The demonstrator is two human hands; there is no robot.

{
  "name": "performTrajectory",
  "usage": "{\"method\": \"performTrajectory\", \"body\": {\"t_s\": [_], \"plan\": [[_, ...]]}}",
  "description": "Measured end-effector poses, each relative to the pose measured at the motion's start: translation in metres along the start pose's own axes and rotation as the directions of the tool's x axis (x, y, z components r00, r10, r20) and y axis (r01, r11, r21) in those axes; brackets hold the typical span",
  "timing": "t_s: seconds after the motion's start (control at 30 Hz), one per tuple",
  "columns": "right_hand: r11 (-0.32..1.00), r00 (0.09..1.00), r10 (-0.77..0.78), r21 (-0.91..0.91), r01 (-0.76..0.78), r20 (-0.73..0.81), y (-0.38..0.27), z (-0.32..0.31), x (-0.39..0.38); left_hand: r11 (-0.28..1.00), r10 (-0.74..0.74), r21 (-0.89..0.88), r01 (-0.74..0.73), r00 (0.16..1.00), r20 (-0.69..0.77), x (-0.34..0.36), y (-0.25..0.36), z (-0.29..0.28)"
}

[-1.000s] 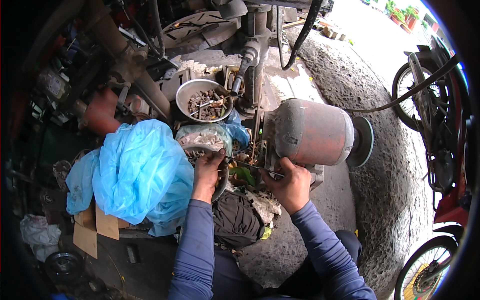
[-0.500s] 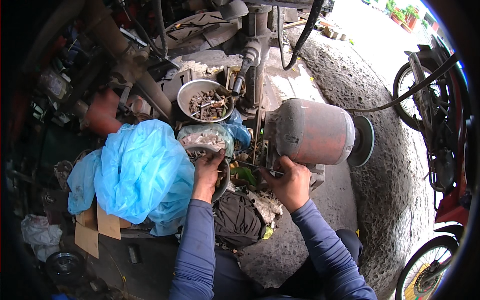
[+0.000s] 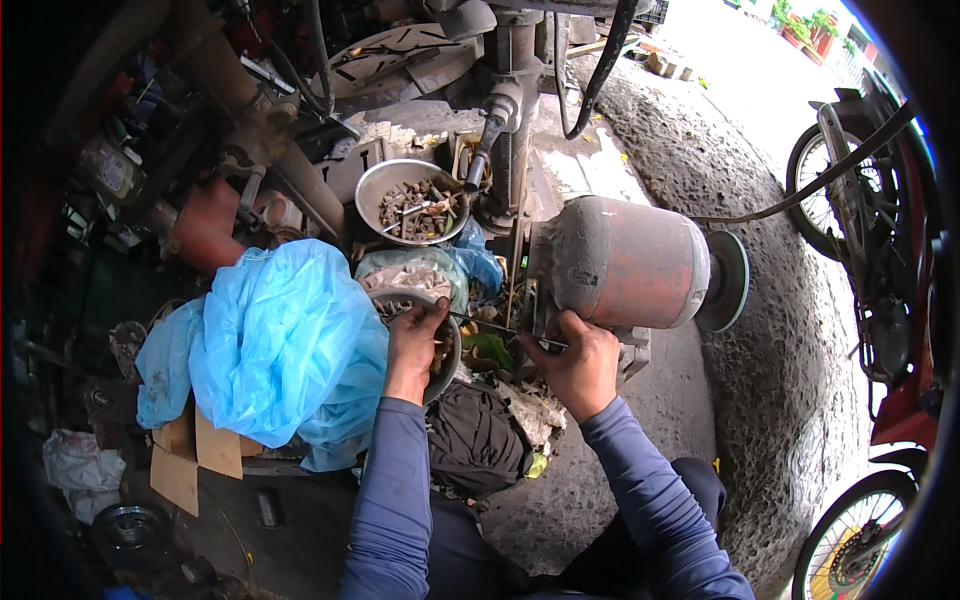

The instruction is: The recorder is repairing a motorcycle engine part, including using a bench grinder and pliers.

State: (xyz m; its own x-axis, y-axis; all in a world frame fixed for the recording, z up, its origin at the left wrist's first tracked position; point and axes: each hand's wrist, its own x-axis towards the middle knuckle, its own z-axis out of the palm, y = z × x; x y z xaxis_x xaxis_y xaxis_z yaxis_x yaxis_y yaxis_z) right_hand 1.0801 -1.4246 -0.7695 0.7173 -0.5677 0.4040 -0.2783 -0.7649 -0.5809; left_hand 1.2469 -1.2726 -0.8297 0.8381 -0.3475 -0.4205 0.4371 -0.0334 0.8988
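Note:
A thin dark metal rod (image 3: 490, 324) runs between my two hands, sloping slightly down to the right. My left hand (image 3: 415, 345) pinches its left end between thumb and fingers, above a metal bowl (image 3: 457, 362) of small parts that the hand partly covers. Closed around the rod's right end is my right hand (image 3: 582, 362), just below the grinder's worn grey-red motor housing (image 3: 630, 262). A round grinding wheel (image 3: 728, 282) sits at the housing's right end. The rod passes in front of the grinder's left side; whether it touches anything there I cannot tell.
Left of my left hand bulges a light blue plastic bag (image 3: 280, 345) over a cardboard box (image 3: 218, 447). Farther back, another bowl (image 3: 366, 190) holds small metal pieces beside an upright post (image 3: 512, 120). A black cloth (image 3: 475, 440) lies below. A red motorcycle (image 3: 890, 320) stands at right.

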Motion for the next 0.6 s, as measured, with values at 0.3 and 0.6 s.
{"method": "performTrajectory", "body": {"t_s": [0.3, 0.6], "plan": [[1.000, 1.000, 0.003, 0.014, -0.003, -0.007, 0.0002, 0.0023, 0.0017, 0.999, -0.022, 0.030, 0.020, 0.999, 0.046, 0.0024, 0.0016, -0.0042], [0.998, 0.999, -0.018, 0.057, 0.016, 0.034, 0.0004, 0.0036, 0.0024, 0.999, -0.022, 0.027, 0.023, 1.000, -0.012, 0.0039, -0.0005, -0.0064]]}}
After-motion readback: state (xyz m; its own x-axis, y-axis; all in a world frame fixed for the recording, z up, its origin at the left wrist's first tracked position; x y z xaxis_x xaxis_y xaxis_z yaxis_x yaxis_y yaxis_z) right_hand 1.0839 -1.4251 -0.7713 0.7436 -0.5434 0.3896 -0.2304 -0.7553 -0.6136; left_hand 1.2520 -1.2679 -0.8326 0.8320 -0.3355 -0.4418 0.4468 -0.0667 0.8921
